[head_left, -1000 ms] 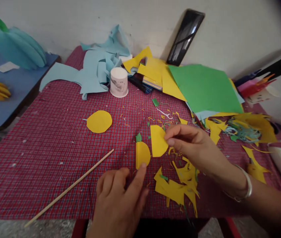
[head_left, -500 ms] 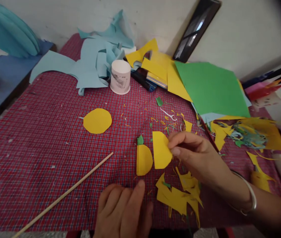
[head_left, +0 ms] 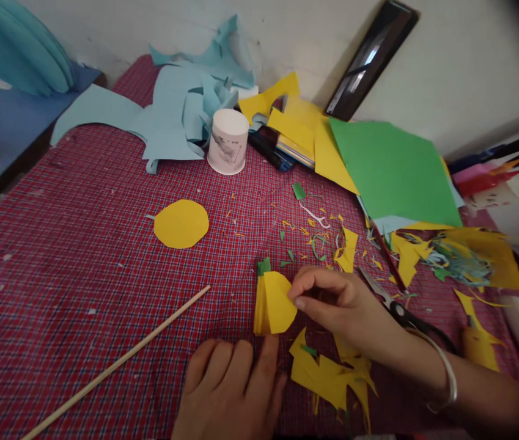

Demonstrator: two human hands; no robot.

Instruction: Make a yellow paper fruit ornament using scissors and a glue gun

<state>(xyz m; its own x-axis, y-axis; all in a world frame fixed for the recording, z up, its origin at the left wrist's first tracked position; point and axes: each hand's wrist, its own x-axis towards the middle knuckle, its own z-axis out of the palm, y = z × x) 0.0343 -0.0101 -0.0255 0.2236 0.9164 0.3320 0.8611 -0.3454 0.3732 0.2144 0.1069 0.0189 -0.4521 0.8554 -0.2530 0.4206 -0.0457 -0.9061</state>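
Observation:
Thumb and fingertips of my right hand [head_left: 327, 299] pinch the curved edge of a yellow folded paper piece [head_left: 280, 304], shaped like a half circle. Its straight side lies against a stack of folded yellow paper [head_left: 260, 305] with a green paper tip [head_left: 263, 265]. My left hand [head_left: 231, 388] rests on the checked cloth, fingers bent and apart, holding nothing. Its index fingertip touches or nearly touches the lower edge of the yellow pieces. A flat yellow paper round [head_left: 181, 223] lies to the left, and a thin wooden stick [head_left: 126, 354] slants across the cloth.
Scissors [head_left: 399, 311] lie partly under my right forearm. Yellow scraps [head_left: 323, 373] sit beside my hands. Further back are a white paper cup [head_left: 227, 143], light blue paper [head_left: 167, 116], a green sheet [head_left: 394, 168] and a dark phone-like object [head_left: 369, 61] against the wall.
My right hand has moved left with the folded yellow piece, bringing it from apart to against the stack. The left index fingertip is now at its lower edge. Scissors have come into view.

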